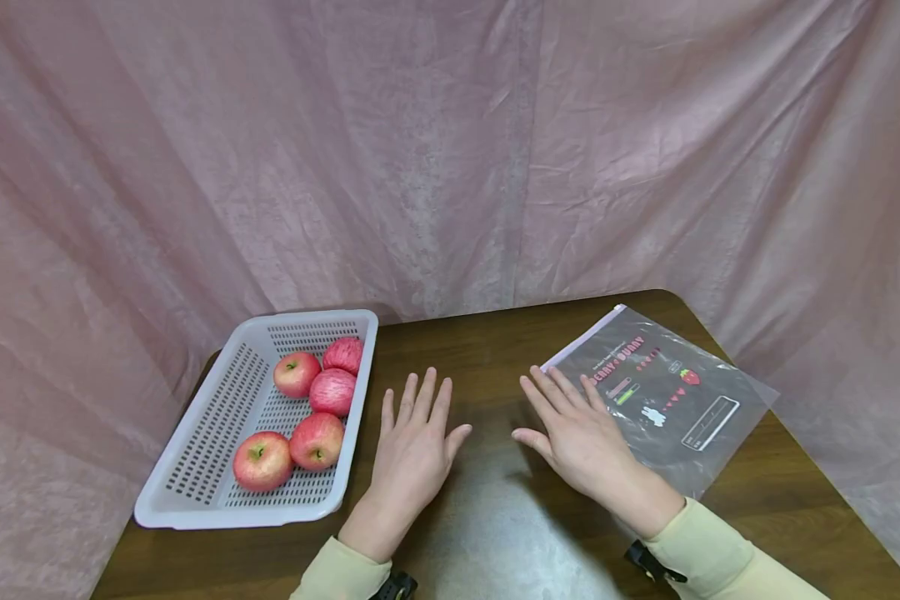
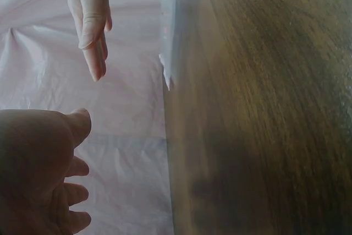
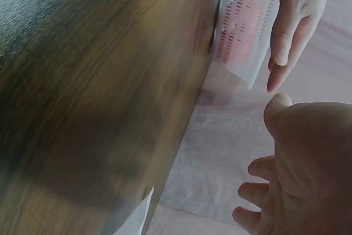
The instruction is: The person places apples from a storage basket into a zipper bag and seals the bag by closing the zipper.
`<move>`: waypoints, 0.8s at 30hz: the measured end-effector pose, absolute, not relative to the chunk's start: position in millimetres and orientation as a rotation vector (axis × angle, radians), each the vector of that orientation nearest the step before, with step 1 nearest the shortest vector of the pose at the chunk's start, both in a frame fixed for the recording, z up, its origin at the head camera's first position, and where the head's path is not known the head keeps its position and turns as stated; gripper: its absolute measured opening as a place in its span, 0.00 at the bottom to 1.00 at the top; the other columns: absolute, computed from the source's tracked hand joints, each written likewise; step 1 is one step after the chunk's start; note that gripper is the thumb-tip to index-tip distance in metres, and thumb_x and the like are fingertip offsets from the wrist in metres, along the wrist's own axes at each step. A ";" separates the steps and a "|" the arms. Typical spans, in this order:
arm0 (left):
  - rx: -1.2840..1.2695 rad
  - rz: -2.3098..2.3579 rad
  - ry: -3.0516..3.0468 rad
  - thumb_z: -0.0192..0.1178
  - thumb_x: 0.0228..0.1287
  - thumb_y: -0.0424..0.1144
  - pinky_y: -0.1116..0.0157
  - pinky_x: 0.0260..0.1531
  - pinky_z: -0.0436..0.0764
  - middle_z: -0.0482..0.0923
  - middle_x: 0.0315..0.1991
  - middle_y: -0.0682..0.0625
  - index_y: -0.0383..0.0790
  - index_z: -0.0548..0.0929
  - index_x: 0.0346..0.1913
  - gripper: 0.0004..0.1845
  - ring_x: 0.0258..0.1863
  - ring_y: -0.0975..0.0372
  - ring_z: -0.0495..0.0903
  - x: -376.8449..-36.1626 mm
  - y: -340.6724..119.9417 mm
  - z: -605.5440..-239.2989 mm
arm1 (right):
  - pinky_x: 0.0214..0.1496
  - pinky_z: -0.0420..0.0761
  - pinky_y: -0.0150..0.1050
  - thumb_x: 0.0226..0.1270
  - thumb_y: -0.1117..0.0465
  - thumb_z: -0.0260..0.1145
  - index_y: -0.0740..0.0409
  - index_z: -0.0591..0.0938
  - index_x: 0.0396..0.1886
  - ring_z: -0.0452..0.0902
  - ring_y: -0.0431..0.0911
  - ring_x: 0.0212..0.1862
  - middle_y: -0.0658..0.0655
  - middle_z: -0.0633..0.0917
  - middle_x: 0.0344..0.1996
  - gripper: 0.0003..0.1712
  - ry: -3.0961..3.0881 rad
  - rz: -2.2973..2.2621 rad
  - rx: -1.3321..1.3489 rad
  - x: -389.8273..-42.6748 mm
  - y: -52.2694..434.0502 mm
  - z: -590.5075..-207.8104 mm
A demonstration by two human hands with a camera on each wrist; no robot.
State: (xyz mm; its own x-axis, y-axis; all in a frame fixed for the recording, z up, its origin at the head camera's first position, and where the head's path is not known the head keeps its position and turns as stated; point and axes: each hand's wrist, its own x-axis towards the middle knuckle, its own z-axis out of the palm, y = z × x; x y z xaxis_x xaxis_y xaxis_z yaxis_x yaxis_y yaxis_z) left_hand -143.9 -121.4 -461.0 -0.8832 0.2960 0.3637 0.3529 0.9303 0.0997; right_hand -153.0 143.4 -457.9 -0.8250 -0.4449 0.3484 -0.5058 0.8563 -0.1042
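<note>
— While both palms hover over the table (image 1: 495, 517), how do they sit?
— The left hand (image 1: 412, 450) and right hand (image 1: 581, 433) hold nothing, fingers straight and slightly spread, bare wood between them.
— And the edges?
— The basket (image 1: 195, 467) of apples (image 1: 317, 440) sits just left; the printed bag (image 1: 667, 392) overhangs the right rim. Both wrist views blur.

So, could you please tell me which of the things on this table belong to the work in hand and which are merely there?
Part of the work:
- left hand, open, beside the white basket
- right hand, open, at the printed zip bag
- five red apples in the basket

Merely there:
- wooden table
- pink cloth backdrop
</note>
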 end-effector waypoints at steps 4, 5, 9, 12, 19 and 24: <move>-0.473 -0.230 -2.753 0.62 0.81 0.60 0.34 0.81 0.53 0.64 0.84 0.38 0.40 0.73 0.82 0.38 0.85 0.40 0.59 -145.3 -120.1 -462.5 | 0.82 0.60 0.69 0.80 0.36 0.66 0.59 0.72 0.84 0.65 0.61 0.83 0.62 0.71 0.83 0.45 -2.723 0.265 0.703 -154.1 145.9 -459.7; -0.471 -0.233 -2.760 0.62 0.81 0.60 0.34 0.81 0.53 0.64 0.84 0.38 0.40 0.73 0.82 0.39 0.85 0.40 0.59 -145.7 -119.9 -462.9 | 0.82 0.60 0.69 0.80 0.36 0.66 0.59 0.72 0.84 0.65 0.61 0.83 0.62 0.71 0.83 0.45 -2.724 0.262 0.700 -154.3 146.5 -460.0; -0.468 -0.242 -2.775 0.62 0.81 0.61 0.34 0.81 0.52 0.63 0.85 0.38 0.41 0.72 0.83 0.39 0.85 0.40 0.58 -146.3 -119.2 -464.2 | 0.81 0.60 0.70 0.80 0.37 0.67 0.59 0.72 0.84 0.66 0.62 0.82 0.62 0.71 0.82 0.45 -2.736 0.255 0.687 -154.6 149.0 -460.7; -0.469 -0.250 -2.778 0.62 0.81 0.61 0.33 0.81 0.52 0.63 0.85 0.39 0.41 0.72 0.83 0.39 0.85 0.40 0.57 -146.6 -118.4 -465.1 | 0.81 0.60 0.70 0.80 0.37 0.67 0.59 0.71 0.84 0.66 0.63 0.82 0.62 0.71 0.82 0.45 -2.747 0.258 0.677 -155.3 151.0 -461.5; -0.473 -0.262 -2.783 0.63 0.81 0.60 0.33 0.81 0.52 0.63 0.85 0.39 0.41 0.72 0.83 0.39 0.85 0.41 0.58 -147.4 -115.0 -468.9 | 0.82 0.59 0.69 0.80 0.38 0.67 0.60 0.71 0.84 0.66 0.64 0.82 0.63 0.71 0.82 0.45 -2.768 0.260 0.654 -156.5 158.0 -466.0; -0.482 -0.269 -2.795 0.62 0.81 0.60 0.33 0.81 0.52 0.63 0.85 0.39 0.41 0.72 0.83 0.39 0.86 0.41 0.57 -146.7 -111.0 -471.9 | 0.83 0.57 0.69 0.80 0.38 0.67 0.61 0.72 0.84 0.65 0.64 0.82 0.63 0.71 0.82 0.45 -2.785 0.242 0.635 -157.4 163.2 -469.6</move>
